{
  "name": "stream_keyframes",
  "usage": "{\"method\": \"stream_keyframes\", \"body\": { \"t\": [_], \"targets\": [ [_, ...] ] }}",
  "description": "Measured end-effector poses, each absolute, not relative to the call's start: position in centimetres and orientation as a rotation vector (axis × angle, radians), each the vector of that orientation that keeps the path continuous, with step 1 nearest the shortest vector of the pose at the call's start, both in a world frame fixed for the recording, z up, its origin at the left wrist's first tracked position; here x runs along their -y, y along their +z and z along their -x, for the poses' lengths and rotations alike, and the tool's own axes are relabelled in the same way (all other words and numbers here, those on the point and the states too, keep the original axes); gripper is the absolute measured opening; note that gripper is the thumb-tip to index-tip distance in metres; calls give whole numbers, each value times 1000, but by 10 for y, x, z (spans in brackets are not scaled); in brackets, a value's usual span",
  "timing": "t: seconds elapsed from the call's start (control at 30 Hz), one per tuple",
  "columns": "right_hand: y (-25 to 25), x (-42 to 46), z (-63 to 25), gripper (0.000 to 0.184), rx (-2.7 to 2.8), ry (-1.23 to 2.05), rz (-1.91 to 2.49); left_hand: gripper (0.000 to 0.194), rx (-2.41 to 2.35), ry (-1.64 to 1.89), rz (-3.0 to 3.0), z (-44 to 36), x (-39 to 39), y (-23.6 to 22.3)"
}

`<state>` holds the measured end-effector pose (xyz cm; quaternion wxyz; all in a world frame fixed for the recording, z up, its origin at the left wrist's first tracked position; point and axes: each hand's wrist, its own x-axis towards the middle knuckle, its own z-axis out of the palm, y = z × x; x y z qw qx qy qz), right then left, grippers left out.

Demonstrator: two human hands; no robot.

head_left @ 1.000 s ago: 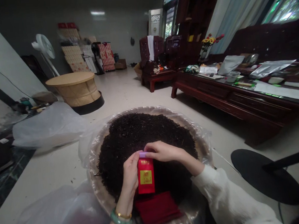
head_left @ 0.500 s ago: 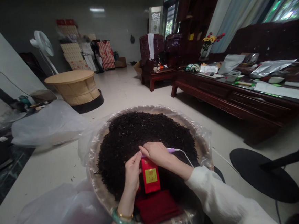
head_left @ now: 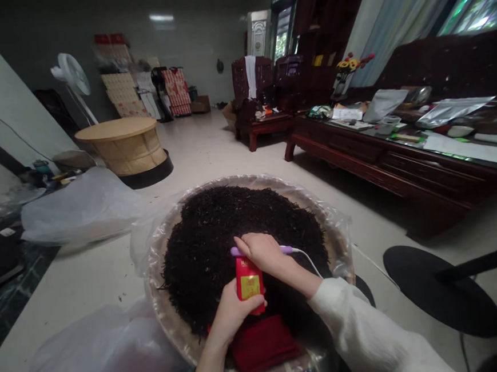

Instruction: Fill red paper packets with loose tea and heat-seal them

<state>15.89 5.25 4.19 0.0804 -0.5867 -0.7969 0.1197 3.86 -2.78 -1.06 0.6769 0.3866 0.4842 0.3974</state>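
My left hand grips the lower part of a small red packet with a yellow label, its thumb across the front. Across the packet's top edge lies a purple heat sealer with a white cord. My right hand is closed around this sealer. Both hands are above a wide round basket lined with clear plastic, which holds a heap of dark dried tea leaves. A stack of dark red packets lies at the near side of the basket, just below my left hand.
Clear plastic bags lie on the floor to the left, with a round wooden-topped drum behind. On the right stand a dark wooden table covered in items and a black round stand base. The white cord trails right.
My left hand has moved down from the packet's top corner to its lower part and now grips it there. My right hand stays on the sealer, whose left end now shows.
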Motion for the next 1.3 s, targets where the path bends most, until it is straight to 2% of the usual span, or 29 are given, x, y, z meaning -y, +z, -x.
{"method": "stream_keyframes", "body": {
  "t": [0.2,0.5,0.77,1.1,1.3],
  "targets": [
    [46,-52,-161,56,2357,431,1766,28,-1144,814,-914,-38,32,-11],
    [43,-48,-158,53,2381,414,1710,51,-983,909,-775,-38,30,-10],
    [50,-58,-169,64,2249,529,1798,54,-1008,938,-779,-40,31,-14],
    [48,-50,-154,62,2372,499,1770,57,-1062,908,-835,-45,31,-12],
    [47,-49,-154,62,2382,484,1777,60,-949,945,-678,-44,30,-17]
  ]
}}
